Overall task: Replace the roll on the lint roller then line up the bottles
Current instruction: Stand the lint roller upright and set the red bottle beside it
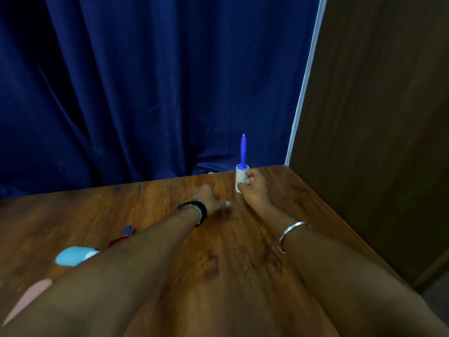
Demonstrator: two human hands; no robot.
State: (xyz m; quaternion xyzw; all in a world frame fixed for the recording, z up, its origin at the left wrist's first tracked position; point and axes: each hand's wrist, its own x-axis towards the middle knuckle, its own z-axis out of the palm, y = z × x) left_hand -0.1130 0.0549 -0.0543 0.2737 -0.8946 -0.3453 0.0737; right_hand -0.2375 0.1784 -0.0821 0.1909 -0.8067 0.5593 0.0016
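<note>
— Roller (242, 166) upright right of centre, far worktop (150, 239) edge; right hand (254, 188) wrapped round its roll. Left hand (206, 198)?
— Flat, holding nothing. Bottles (73, 256) lower left, not yet lined up.

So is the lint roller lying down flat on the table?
No, the lint roller stands upright near the table's far edge, its blue handle pointing up, with the right hand wrapped around its roll.

Head view, looking forward-down over table (150, 215), close.
</note>
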